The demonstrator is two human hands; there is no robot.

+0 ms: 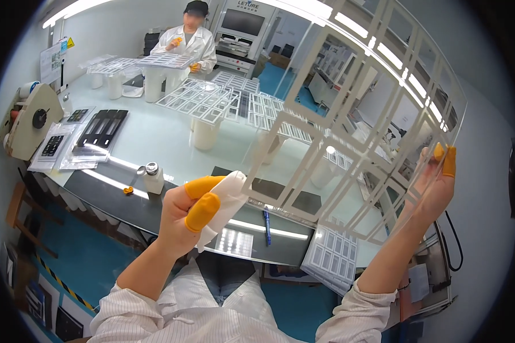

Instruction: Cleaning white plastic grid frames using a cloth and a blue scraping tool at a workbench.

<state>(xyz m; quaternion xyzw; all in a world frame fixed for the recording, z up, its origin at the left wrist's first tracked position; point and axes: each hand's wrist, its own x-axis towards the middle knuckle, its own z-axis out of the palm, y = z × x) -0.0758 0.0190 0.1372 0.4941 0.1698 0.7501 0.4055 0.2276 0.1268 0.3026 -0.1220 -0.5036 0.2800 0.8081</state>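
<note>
My left hand (184,217), with orange finger cots on thumb and forefinger, grips a white wiping cloth (226,203) pressed against the lower left corner of a large clear sheet (349,120) printed with a white grid of frames. That sheet is held up tilted in front of me. Along its right edge, my right hand (435,186), also wearing orange finger cots, supports it with fingers spread.
A glass-topped bench (154,137) carries more grid sheets (200,100) on white cups, a black tray (102,127), a small white bottle (152,178) and a blue pen (266,226). A tape dispenser (31,120) stands at the left. A person in a white coat (189,43) sits across.
</note>
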